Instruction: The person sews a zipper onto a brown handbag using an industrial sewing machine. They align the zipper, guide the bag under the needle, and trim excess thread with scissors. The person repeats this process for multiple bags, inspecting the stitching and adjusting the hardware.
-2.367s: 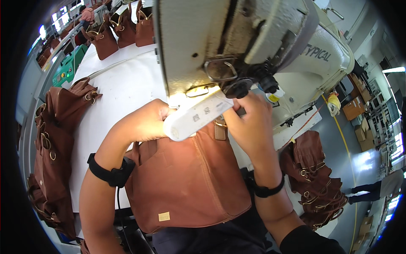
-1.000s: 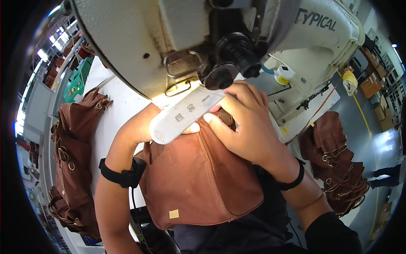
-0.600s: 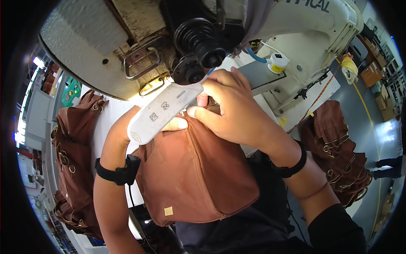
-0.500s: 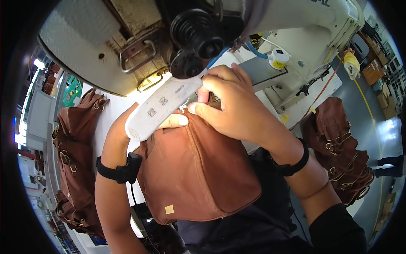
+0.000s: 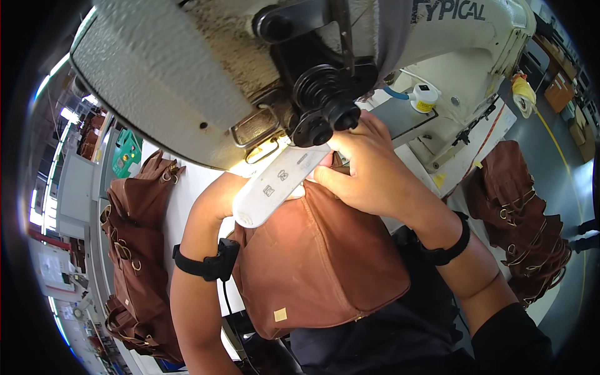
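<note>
Brown leather bag (image 5: 319, 262), frame centre, interior hidden: my right hand (image 5: 369, 175) pinches its top edge; left hand (image 5: 219, 194) grip hidden behind white lamp bar (image 5: 278, 185).

The brown leather bag (image 5: 319, 262) hangs bottom-down toward the person's lap, its upper edge pushed up under the head of the sewing machine; its body is smooth, warm tan-brown, softly rounded and bulging at the lower corners, with a faint vertical seam running down its front and a small pale square tag near the bottom edge. Its top rim is pinched beneath the right hand (image 5: 375, 178), whose fingers press the leather just beside the needle area; the left hand (image 5: 219, 194) meets the bag's upper left side, largely hidden behind it.
</note>
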`<act>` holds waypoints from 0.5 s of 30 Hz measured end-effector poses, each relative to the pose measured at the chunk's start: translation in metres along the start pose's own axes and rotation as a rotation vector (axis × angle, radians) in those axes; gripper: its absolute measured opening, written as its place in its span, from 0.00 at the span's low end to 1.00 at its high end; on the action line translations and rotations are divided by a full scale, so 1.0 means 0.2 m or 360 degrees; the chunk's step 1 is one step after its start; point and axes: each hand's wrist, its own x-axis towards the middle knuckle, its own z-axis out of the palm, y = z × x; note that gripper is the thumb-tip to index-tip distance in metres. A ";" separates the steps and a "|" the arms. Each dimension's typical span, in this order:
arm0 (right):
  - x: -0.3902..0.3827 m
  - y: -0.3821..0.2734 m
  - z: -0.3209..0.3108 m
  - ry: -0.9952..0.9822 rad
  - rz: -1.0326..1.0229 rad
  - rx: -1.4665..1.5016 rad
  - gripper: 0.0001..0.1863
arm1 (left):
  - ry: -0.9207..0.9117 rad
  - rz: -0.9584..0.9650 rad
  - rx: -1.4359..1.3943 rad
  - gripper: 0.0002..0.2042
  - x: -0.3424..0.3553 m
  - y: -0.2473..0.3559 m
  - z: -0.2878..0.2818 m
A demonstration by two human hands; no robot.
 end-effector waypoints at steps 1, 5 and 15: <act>0.00 -0.01 0.00 -0.0004 0.0002 -0.0040 0.13 | -0.0017 -0.0025 0.0046 0.32 0.00 0.00 0.00; -0.01 0.00 -0.01 0.0010 0.0007 -0.0054 0.12 | -0.0028 -0.0121 0.0002 0.27 -0.01 0.06 0.00; -0.01 0.06 0.06 0.0279 -0.0233 0.0073 0.12 | 0.0104 0.0056 -0.0321 0.16 0.01 -0.06 0.05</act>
